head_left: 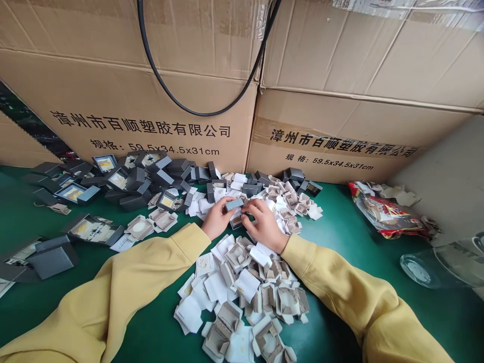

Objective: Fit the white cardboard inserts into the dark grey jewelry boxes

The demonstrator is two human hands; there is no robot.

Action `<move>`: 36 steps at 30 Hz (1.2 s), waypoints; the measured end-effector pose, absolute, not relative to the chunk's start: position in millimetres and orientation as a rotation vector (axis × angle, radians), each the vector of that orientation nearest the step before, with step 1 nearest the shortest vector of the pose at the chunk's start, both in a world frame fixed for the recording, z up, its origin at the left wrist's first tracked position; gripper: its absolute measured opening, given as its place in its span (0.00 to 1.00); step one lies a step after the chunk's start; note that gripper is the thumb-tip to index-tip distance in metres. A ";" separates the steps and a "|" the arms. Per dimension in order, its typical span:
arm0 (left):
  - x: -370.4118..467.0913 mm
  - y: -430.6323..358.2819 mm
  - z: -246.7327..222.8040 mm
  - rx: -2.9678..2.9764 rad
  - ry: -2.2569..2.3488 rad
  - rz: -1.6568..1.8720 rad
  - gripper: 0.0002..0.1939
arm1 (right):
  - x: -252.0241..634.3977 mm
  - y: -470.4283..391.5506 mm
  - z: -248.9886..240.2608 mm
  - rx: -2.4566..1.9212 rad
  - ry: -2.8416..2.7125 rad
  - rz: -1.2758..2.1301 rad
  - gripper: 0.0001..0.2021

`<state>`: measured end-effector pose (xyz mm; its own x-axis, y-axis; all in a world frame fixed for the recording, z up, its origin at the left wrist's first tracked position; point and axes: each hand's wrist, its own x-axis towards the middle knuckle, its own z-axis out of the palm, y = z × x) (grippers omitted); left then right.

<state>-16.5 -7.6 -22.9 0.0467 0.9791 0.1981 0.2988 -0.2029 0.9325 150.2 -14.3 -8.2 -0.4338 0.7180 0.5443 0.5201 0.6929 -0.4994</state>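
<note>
A small dark box (234,204) with a grey-blue lid is between my two hands, above the middle of the green table. My left hand (217,219) grips its left side with thumb and fingers. My right hand (263,224) has its curled fingers at the box's right side; its fingertips touch the box's lower part. Folded grey-white card inserts (285,302) and white paper pieces (215,286) lie heaped just in front of my hands. More card inserts (291,201) are piled behind and to the right.
Many dark boxes (134,202), some open, are heaped at the left and back. A red plastic packet (393,214) and a clear glass container (419,269) sit at the right. Large cardboard cartons (170,91) stand behind the table, with a black cable (200,114) hanging before them.
</note>
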 end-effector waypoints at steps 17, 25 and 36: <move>-19.0 -2.9 -25.9 1.515 1.254 1.180 0.13 | 145.7 -17.5 -11.5 -0.828 -2.614 -0.006 0.16; -17.8 -2.5 -27.5 1.501 1.332 1.162 0.14 | 145.5 -17.4 -11.6 -0.741 -2.616 0.068 0.15; -16.1 -1.2 -21.2 1.337 1.257 1.176 0.12 | 143.8 -13.5 -16.8 -0.757 -2.599 0.106 0.14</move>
